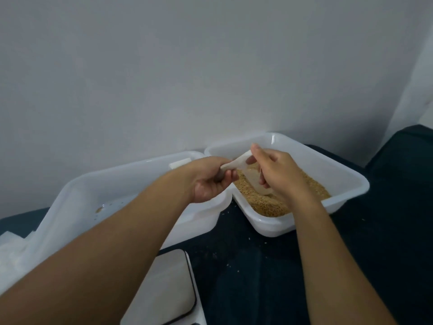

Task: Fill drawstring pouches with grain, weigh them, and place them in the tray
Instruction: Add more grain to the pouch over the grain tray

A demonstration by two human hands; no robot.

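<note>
On the dark cloth, by the grain tub's [346,195] near-left rim, we judge filling barely begun: our left hand [208,181] and right hand [278,172] pinch an unfilled pouch [236,164] open, scale [168,287] bare, one white item in the tray [70,207].

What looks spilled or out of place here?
Loose grains lie scattered on the dark cloth in front of the grain tub, and a small clump of grain sits in the left tray.
</note>
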